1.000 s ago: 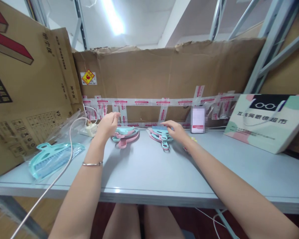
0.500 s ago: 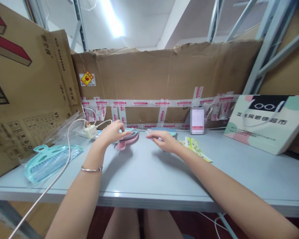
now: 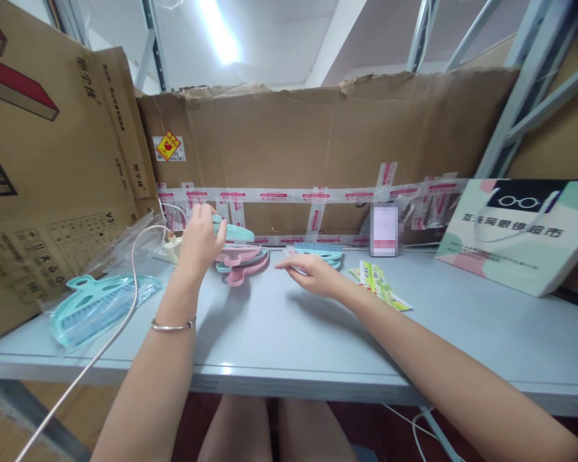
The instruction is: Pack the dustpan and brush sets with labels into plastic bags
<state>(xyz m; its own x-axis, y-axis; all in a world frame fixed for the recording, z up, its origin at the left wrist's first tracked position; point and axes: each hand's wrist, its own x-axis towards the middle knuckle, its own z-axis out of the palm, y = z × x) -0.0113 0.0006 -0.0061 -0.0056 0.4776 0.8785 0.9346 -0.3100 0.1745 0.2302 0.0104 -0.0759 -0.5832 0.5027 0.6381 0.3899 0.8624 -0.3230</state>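
Observation:
My left hand point(image 3: 200, 240) is closed round a teal plastic dustpan point(image 3: 234, 231), held just above a stack of pink and teal dustpans point(image 3: 243, 262) at the back of the grey table point(image 3: 279, 333). My right hand point(image 3: 308, 273) lies low over the table, fingers together on a pale pink piece that I cannot make out. Behind it lie teal brushes point(image 3: 320, 251). A bracelet circles my left wrist.
A bagged teal brush set point(image 3: 94, 305) lies at the left with a white cable point(image 3: 125, 308) across it. Yellow-green leaflets point(image 3: 380, 285) lie right of my hand. A taped cardboard wall point(image 3: 318, 147) closes the back. A printed bag point(image 3: 515, 231) leans at the right.
My left hand has lifted a teal dustpan off the stack. My right hand has drawn back from the brushes toward me, uncovering the leaflets.

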